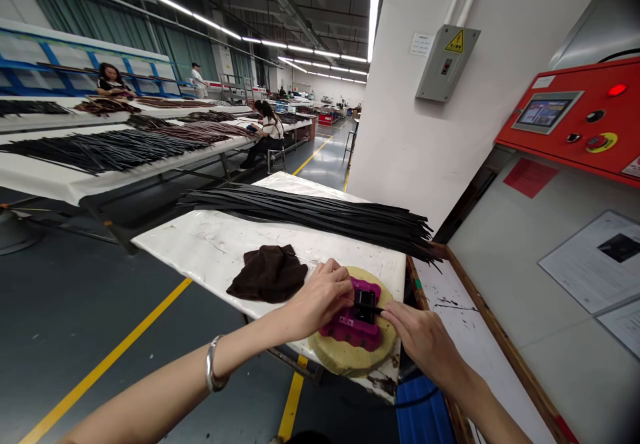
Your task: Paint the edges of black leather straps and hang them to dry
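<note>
A thin black strip (369,308) runs between my two hands, pulled across a magenta tray (353,334). My left hand (327,294) pinches the strip over the tray's left side. Off the tray's right side, the fingers of my right hand (425,334) are closed on the same strip, and a dark tail hangs below that hand. Something black and shiny lies in the tray's middle, partly hidden by the strip. Under the tray is a round yellowish pad (345,362). A crumpled dark brown cloth (270,274) lies left of my left hand.
A long bundle of black strips (310,212) lies across the back of the white table (200,244). At right stands a machine with a red control panel (575,121). Below the table's right corner is a blue container (425,414). Several people sit or stand at far tables.
</note>
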Tool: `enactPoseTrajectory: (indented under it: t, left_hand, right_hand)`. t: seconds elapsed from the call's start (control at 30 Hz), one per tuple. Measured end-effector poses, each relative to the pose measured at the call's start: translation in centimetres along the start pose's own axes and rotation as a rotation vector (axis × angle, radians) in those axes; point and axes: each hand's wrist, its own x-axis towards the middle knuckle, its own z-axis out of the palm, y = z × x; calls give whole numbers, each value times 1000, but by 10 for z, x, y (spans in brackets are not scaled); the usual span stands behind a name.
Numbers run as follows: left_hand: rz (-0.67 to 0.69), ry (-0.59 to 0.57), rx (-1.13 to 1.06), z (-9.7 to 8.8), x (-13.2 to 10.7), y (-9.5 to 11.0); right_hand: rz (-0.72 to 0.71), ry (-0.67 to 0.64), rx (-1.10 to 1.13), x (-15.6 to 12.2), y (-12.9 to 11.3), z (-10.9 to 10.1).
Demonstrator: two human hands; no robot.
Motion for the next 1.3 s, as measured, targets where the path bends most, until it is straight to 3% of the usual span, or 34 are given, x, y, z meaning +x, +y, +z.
enactPoseTrajectory:
  t: [0.23, 0.57, 0.73, 0.87, 1.0, 1.07, 1.17, 1.3]
  left_hand:
    - [41, -36, 8, 11, 15, 4]
    - [59, -52, 60, 4, 24, 15]
    - [63, -46, 63, 4, 24, 16]
    - [87, -35, 55, 16, 26, 14]
    - [111, -32, 8, 25, 33, 17]
    - [103, -25, -46, 22, 40, 17]
    - [104, -50, -212, 9, 55, 13]
    - [133, -122, -324, -11, 71, 4]
  right_hand:
    - [-38, -154, -148, 1, 8, -34]
    - [-221, -294, -348, 40, -3, -89]
    - [-274, -343, -448, 56, -11, -101]
    - [-291, -384, -534, 62, -22, -102]
    - [-333, -344, -566, 60, -23, -105]
    - [-292, -288, -488, 58, -16, -109]
    - [-112, -239, -285, 54, 3, -116]
    - [178, -335, 185, 47, 25, -111]
